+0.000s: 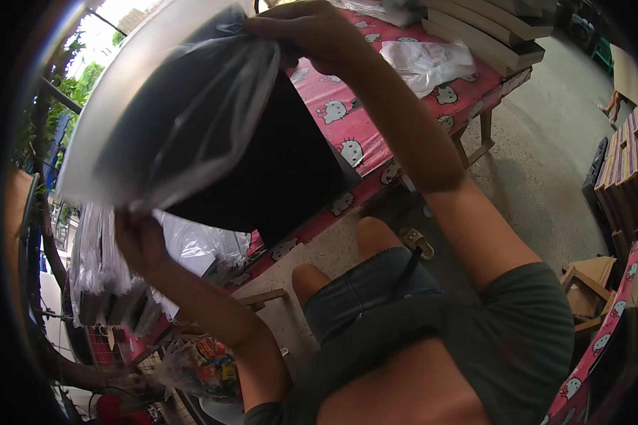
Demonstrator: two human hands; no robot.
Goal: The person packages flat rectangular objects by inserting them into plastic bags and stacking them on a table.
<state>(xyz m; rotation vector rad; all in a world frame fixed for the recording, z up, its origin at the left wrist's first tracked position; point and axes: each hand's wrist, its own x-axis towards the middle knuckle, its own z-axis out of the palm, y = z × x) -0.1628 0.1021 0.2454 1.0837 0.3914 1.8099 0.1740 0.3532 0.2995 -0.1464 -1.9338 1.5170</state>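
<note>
A large clear plastic bag (198, 120) is stretched partly over a flat black panel (290, 156) in front of me. The panel's uncovered part leans over the near edge of the table. High up, my right hand (308, 35) is closed on the bag's upper edge. Lower and to the left, my left hand (140, 241) pinches the bag's other edge, with its fingertips partly hidden. The bag's far end blurs against the bright background.
A pink patterned cloth covers the table (333, 131). Crumpled clear plastic (432, 64) and stacked pale panels (485, 28) lie on it. Plastic-wrapped pieces (99, 262) stand at left; more stacks (627, 166) stand at far right. A sandal (418, 242) is on the floor.
</note>
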